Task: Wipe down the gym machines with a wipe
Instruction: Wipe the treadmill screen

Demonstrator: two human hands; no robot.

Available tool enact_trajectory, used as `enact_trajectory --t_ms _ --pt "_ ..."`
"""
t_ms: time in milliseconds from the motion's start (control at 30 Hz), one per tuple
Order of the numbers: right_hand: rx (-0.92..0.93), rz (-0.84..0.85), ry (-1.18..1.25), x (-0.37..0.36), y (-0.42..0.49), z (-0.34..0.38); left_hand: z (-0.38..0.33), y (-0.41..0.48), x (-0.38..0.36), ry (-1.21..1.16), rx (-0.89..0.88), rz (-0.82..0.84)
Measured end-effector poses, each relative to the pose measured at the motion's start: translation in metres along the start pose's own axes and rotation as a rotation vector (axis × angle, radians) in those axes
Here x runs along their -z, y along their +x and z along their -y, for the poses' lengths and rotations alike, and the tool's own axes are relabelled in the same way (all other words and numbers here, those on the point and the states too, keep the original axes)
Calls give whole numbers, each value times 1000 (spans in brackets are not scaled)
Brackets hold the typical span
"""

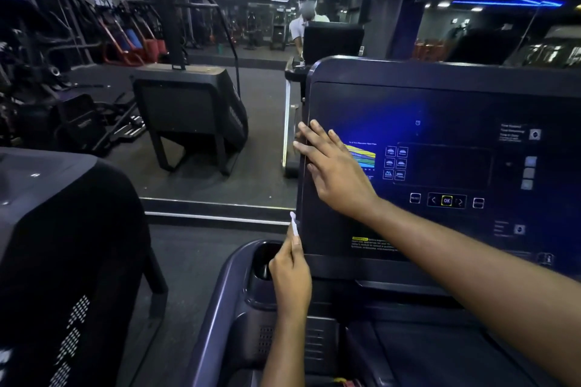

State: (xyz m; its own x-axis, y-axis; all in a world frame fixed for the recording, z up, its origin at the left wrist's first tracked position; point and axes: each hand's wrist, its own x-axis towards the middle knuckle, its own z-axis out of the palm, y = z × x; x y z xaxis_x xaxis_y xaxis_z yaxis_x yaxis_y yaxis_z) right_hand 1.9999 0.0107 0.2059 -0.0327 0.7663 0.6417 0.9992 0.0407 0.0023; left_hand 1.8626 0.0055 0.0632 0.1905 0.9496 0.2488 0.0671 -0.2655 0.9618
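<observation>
The wipe [294,225] is a small white piece, seen almost edge-on as a thin strip. It stands upright from the fingers [295,243] of the left hand [290,276], which pinches it against the lower left edge of the treadmill console [440,97]. The console is a dark, near-upright panel (blue-lit, with a coloured chart, icon keys and a yellow-ringed OK key), with a warning label low down.

Right hand [333,166] flat (left hand [290,280] curled)

Console [440,104]: dark navy with blue glow; on it, chart [361,156] banded yellow, green, blue. OK button [446,200]: yellow outline. Wipe [294,224]: white.
</observation>
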Motion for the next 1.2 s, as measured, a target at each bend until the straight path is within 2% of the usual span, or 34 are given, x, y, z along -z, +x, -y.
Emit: enact_trajectory --t_ms 300,567,800,967,1200 --pt "-81 -162 214 -7 -77 15 -8 -27 -14 51 75 -163" --pt "-341 -267 344 -2 -154 32 -1 -42 -11 147 214 -165" --pt "-503 -233 376 0 -180 51 -4 -51 -5 247 260 -83" --pt "-599 -213 362 5 -190 55 -5 -63 -2 325 227 -34" --pt "-658 -167 428 7 -201 52 -1 -66 26 501 190 233"
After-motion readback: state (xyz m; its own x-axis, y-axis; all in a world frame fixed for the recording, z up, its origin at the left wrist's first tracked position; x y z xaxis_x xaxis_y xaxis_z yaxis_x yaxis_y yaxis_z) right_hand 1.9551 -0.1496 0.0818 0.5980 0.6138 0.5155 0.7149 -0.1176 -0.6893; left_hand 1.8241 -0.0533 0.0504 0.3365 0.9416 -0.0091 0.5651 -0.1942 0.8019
